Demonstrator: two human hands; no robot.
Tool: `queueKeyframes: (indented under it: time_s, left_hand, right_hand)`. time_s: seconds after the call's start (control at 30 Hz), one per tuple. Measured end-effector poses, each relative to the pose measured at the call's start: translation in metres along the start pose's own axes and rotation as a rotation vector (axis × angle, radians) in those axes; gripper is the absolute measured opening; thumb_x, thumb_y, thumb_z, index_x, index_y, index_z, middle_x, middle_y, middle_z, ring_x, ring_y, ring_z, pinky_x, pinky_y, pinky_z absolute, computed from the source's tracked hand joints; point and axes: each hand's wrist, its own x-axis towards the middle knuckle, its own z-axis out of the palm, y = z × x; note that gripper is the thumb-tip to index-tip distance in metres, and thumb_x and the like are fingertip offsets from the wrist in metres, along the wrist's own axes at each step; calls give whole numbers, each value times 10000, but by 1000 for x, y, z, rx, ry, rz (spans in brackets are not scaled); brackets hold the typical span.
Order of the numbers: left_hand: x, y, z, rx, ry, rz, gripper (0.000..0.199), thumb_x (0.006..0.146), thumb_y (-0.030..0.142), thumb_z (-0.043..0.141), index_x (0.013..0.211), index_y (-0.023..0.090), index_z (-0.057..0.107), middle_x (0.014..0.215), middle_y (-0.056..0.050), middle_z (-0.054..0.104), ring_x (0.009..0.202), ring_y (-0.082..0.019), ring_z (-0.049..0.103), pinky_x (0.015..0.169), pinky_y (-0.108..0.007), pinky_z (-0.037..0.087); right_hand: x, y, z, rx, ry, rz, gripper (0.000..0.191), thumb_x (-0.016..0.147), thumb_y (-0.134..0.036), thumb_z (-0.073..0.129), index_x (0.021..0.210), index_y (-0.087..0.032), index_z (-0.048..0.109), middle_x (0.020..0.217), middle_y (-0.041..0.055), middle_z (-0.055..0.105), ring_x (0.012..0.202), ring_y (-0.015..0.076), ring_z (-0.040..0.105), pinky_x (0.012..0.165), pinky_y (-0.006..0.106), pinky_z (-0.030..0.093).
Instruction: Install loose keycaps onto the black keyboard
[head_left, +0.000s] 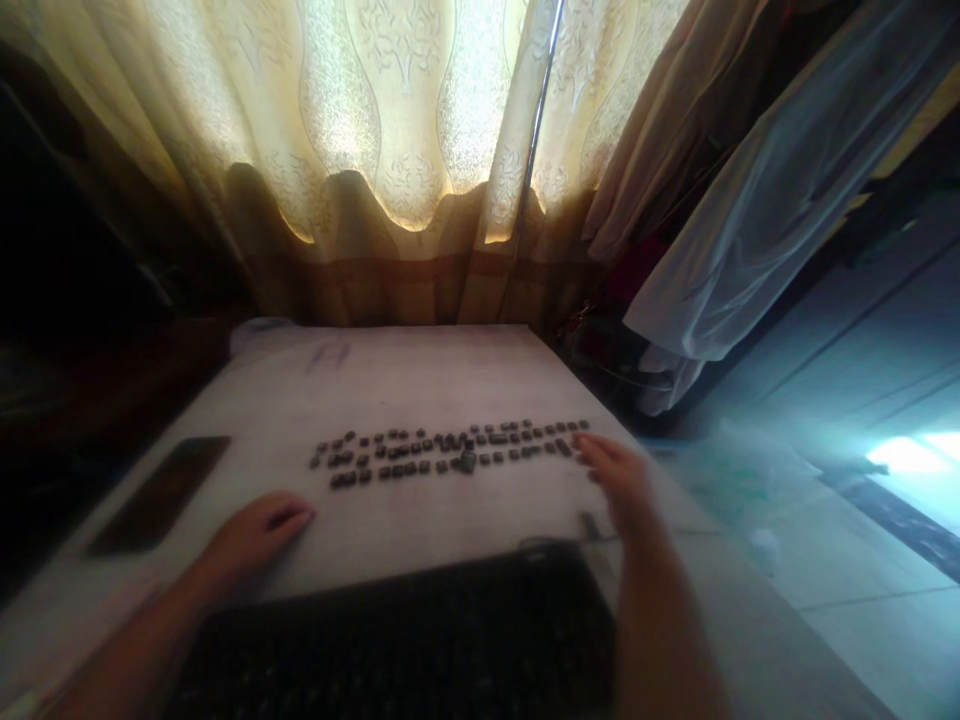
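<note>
Many small dark keycaps point(401, 452) lie in loose rows across the white tabletop point(420, 375). Close to the camera is a black keyboard point(405, 640), its details blurred. My left hand point(262, 525) rests on the table between the keyboard and the left end of the rows, fingers curled together; what they hold, if anything, is hidden. At the right end of the rows, my right hand point(611, 465) has its fingertips pinched beside the last keycaps. Whether a keycap is between those fingertips is too small to tell.
A dark flat rectangular object point(161, 493) lies on the table's left side. Behind the table hangs a yellowish patterned curtain point(405, 130). Light clothes point(757, 190) hang at the right, above a tiled floor point(862, 560) with a clear plastic bag point(750, 480).
</note>
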Motion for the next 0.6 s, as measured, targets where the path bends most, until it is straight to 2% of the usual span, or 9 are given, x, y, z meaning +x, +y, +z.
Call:
queueKeyframes:
  time_s: [0.1,0.3,0.37,0.47,0.6]
  left_hand:
    - [0,2,-1,5,-7,-18,466,708,616,480,808,239,737,957,-62,755,937,-267,689,880,-337,519]
    - [-1,0,-1,8,-13,-29,488,710,621,479,841,228,738,984,-51,755,975,-276,680,910,-343,512]
    - [0,-2,-1,4,-13,-33,491,709,620,486,853,223,737,999,-46,756,991,-280,676,921,-353,511]
    - [1,-7,-1,-6,-23,-39,493,693,632,513,857,227,740,1016,-36,760,1009,-280,676,936,-362,512]
    - [2,-18,-4,-38,-27,-33,569,653,733,536,863,249,749,1047,-21,771,1049,-290,680,971,-381,509]
  right_hand:
    - [-3,-14,-5,88,41,-6,327,566,-422,761,779,-176,784,782,96,756,632,176,619,499,249,403]
    - [-6,-35,-19,421,188,27,294,543,-360,768,791,-203,754,770,33,737,565,103,588,457,188,375]
    - [-6,-36,-21,391,165,28,313,547,-381,760,802,-200,747,783,39,738,572,107,594,457,192,371]
    - [-9,-36,-21,191,53,2,363,589,-447,743,833,-179,750,824,80,750,633,140,623,492,216,386]
    - [-14,-38,-17,33,-47,-44,407,645,-481,706,894,-163,761,855,108,755,687,167,636,531,241,398]
